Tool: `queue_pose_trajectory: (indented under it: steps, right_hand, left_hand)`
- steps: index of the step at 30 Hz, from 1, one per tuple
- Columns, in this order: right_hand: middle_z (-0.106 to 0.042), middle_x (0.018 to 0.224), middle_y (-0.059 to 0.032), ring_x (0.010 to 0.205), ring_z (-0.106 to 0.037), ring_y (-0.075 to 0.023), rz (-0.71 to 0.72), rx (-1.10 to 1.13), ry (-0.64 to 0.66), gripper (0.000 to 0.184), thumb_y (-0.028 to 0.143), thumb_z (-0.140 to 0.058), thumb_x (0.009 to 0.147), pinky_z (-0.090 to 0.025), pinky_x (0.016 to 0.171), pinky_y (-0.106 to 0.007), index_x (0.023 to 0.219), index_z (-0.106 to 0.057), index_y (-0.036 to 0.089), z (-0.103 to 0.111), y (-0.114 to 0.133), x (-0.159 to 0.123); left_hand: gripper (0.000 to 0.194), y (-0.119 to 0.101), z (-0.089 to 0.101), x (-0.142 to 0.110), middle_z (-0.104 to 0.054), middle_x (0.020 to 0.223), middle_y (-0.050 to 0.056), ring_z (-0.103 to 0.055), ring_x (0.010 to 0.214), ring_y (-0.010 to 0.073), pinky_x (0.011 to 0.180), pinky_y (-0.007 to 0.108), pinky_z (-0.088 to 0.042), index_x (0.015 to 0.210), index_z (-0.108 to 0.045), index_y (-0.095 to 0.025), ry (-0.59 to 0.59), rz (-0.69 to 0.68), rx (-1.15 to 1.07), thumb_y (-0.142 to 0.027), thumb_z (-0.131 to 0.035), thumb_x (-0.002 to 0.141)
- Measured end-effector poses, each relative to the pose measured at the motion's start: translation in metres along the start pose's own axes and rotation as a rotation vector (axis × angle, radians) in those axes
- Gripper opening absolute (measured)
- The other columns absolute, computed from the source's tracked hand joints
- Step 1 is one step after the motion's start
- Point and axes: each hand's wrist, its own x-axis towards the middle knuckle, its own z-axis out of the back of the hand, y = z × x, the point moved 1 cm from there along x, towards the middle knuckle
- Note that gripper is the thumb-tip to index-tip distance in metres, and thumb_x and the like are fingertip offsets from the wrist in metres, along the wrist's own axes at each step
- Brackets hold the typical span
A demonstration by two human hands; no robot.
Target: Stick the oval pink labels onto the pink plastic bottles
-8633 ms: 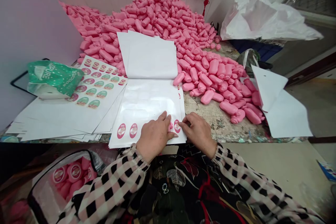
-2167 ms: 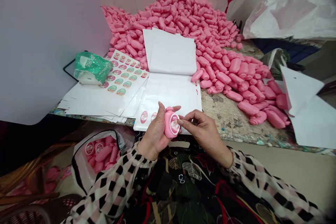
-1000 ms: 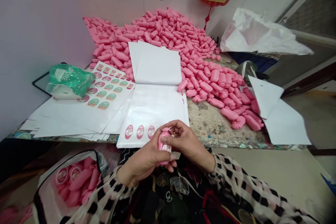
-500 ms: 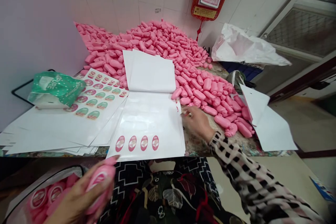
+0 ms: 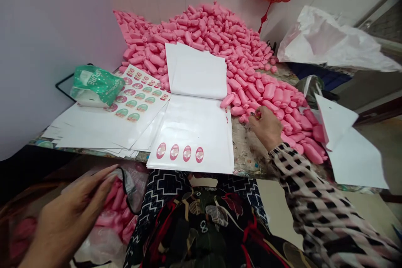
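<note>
Pink bottles [image 5: 207,29]: heaped loosely at upper centre, spreading to centre right. Right hand [image 5: 268,127]: at the heap's near edge, fingers curled; whether this grip pinches a bottle cannot be told. Left hand [image 5: 63,213]: lower left, by an open bag [image 5: 136,188] of similar bottles [image 5: 118,197], grip spread, holding nothing visible. Likely hazard: a tug at the heap's foot could send bottles rolling onto the label sheet [image 5: 194,125], which reaches the front edge of the tabletop [image 5: 243,150], where a brushing sleeve [image 5: 317,201] might shift it. Room for movement: the strip between sheet and heap.
</note>
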Motion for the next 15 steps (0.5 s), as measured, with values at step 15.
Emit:
queue_pose_trajectory:
  steps: [15]
  right_hand:
    - [-0.057,0.082,0.0003,0.072,-0.052,-0.0131,0.187,0.821,0.760,0.030,0.048,-0.047,0.088,-0.040,0.064,-0.027,0.103,-0.057,0.023,0.014,0.076,-0.113]
  left_hand:
    - [0.029,-0.108,-0.108,0.016,-0.056,0.070,-0.003,-0.051,0.062,0.0117,0.059,0.025,-0.042,0.105,-0.054,-0.020,0.707,0.115,-0.522,-0.036,-0.057,0.080]
